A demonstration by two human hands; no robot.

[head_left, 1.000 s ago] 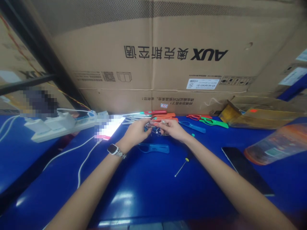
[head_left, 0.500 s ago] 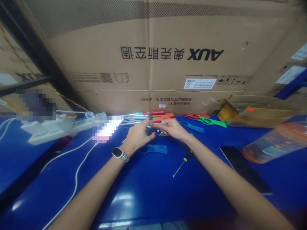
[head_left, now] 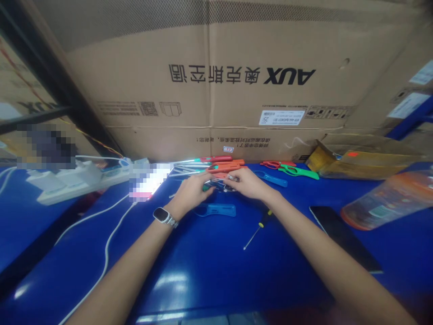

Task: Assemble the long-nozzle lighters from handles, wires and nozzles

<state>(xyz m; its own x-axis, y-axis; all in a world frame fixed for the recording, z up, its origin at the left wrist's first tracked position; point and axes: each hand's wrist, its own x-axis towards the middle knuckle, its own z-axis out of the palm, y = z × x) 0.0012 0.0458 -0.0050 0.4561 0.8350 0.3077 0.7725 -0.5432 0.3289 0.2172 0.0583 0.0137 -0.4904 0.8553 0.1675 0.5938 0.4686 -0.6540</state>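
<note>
My left hand [head_left: 193, 192], with a watch on its wrist, has its fingers curled at a cluster of small parts [head_left: 221, 186]; whatever it grips is too small to make out. From the other side my right hand [head_left: 249, 183] pinches a small light metallic piece [head_left: 231, 178] between thumb and forefinger. Just behind the hands lie long-necked lighters with an orange body [head_left: 225, 167] and a red body [head_left: 216, 159]. A translucent blue casing half [head_left: 220, 210] rests in front of my left hand. A screwdriver [head_left: 254, 235] with a yellow and black handle lies below my right forearm.
To the right are a green casing [head_left: 301, 172], a red casing [head_left: 270, 164], another blue casing [head_left: 275, 179], a black phone [head_left: 341, 234] and a clear jar [head_left: 385, 203]. A power strip [head_left: 91, 183] with white cables stands left. A large cardboard box [head_left: 209, 99] backs the blue table [head_left: 203, 271].
My left hand has shifted slightly left and down, its thumb drawn nearer its fingers. My right hand stays almost in place, its wrist a little higher, exposing more of the screwdriver handle.
</note>
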